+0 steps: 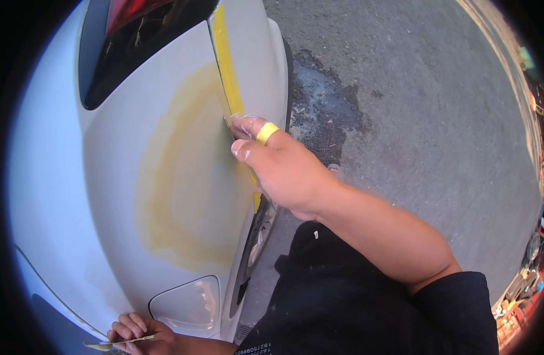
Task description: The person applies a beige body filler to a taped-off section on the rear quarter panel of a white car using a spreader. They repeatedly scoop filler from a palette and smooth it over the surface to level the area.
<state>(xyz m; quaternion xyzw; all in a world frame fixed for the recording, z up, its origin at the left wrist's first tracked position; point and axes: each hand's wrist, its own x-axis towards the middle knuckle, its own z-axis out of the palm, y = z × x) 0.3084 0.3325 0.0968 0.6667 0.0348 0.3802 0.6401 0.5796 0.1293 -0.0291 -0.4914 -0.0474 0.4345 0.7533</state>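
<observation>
My right hand [278,160] is at the edge of a pale car body panel [115,171], beside a strip of yellow masking tape [227,65]. Its thumb and fingers are closed. A thin edge shows at the fingertips, but the hand hides most of what they grip. White smears mark the fingers, and yellow tape [268,133] wraps one of them. A broad smoothed patch of filler [195,177] with a yellowish border covers the panel. At lower left, my left hand [139,332] grips a thin flat scraper [121,342], seen nearly edge-on, with yellowish paste at its tip.
A closed fuel flap [186,302] lies below the patch. The dark window and red tail light [133,12] are at the top. Grey pavement [437,130] with a wet stain [319,89] stretches to the right. Assorted clutter [520,290] sits along the far right edge.
</observation>
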